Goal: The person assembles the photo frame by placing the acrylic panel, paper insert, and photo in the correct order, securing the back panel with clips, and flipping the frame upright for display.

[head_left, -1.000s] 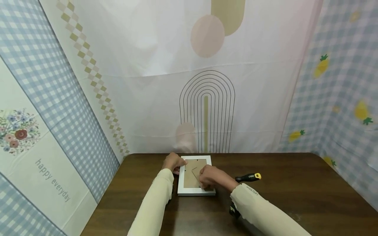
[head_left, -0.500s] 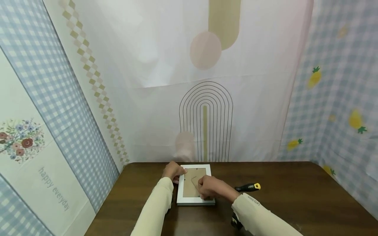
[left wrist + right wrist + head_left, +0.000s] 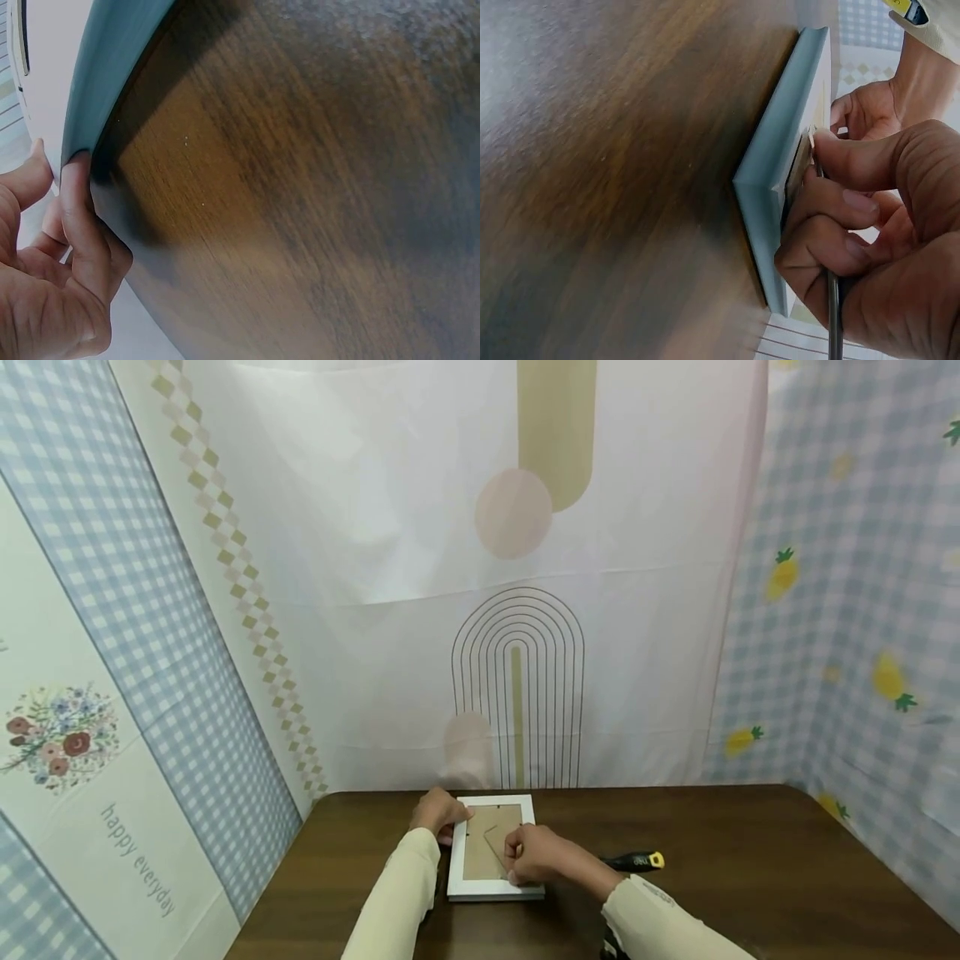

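A white picture frame (image 3: 496,888) lies face down on the dark wooden table, its tan backing board (image 3: 487,853) upward. A thin angled strip, likely the stand outline, shows on the board. My left hand (image 3: 438,814) grips the frame's left edge, thumb on top; in the left wrist view its fingers (image 3: 77,195) press the side. Over the lower right inner edge, my right hand (image 3: 534,853) pinches the metal shaft (image 3: 835,319) of a screwdriver (image 3: 634,862), whose black and yellow handle points right. Its thumb and fingertips meet at the backing's edge; the tip is largely hidden.
The brown wooden table (image 3: 720,860) extends to both sides of the frame. Behind it hangs a white patterned cloth (image 3: 375,693), with blue checked cloth at left and right. A small dark object (image 3: 611,946) shows partly beneath the right sleeve.
The head view has tilted, so everything sits lower in it. Both hands keep their places on the frame; the right hand and screwdriver handle shift only slightly.
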`<state>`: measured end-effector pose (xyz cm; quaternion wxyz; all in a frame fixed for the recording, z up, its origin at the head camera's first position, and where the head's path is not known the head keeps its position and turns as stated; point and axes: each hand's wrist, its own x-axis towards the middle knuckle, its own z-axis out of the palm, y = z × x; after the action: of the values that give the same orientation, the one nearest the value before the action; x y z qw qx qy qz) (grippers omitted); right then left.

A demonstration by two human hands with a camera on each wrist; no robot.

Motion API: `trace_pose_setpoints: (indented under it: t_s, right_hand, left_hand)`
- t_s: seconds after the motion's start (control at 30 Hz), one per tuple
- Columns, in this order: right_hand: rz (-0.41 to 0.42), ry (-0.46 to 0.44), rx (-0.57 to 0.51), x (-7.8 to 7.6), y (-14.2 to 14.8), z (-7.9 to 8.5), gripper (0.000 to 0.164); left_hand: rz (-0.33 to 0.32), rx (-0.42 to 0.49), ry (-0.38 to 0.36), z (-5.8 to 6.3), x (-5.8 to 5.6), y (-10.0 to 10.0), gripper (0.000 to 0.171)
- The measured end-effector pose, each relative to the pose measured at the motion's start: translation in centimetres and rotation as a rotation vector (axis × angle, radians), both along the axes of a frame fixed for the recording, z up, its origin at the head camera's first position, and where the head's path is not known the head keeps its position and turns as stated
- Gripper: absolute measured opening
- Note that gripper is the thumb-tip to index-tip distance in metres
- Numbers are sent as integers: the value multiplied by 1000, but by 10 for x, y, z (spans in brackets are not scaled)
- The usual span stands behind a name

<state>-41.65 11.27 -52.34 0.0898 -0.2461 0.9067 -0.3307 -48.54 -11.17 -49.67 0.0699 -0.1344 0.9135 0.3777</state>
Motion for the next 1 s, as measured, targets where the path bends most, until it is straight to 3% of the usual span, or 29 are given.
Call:
trace_pose_setpoints:
  t_s: [0.07,0.13,0.2,0.27,0.37,0.43,0.47,0.63,0.67,0.8,0.83,1.0]
  right_hand:
    - [8,31,-18,3,3,1,18]
    - [-7,57,-26,-5,6,-8,18]
    - [-11,109,-23,-25,14,-32,19]
    - [-26,121,-27,-19,16,-22,19]
    - [-68,98,-49,6,18,15,16]
    - [-93,87,-68,31,19,48,12]
    - [-100,95,-67,29,21,49,11]
    - [-137,120,-63,25,35,56,10]
    - [-147,113,-67,25,37,57,10]
    - [-202,62,-86,22,49,63,13]
    - [-221,50,-85,20,52,65,14]
    - [-297,6,-64,14,65,74,12]
  left_hand:
    - [3,8,5,3,6,2,33]
    - [-11,17,9,-6,-1,0,32]
    - [-33,29,6,-27,-20,-7,33]
    - [-47,30,17,-33,-24,-8,34]
    - [-31,30,20,-20,-10,-2,34]
    - [-13,21,31,-1,10,6,33]
    - [-4,25,27,4,15,8,33]
    - [-16,20,22,7,13,9,36]
    - [-26,5,24,3,9,7,38]
    - [-27,-15,18,5,7,6,36]
    - [-37,-30,30,0,3,4,37]
    - [-19,-42,40,10,11,4,32]
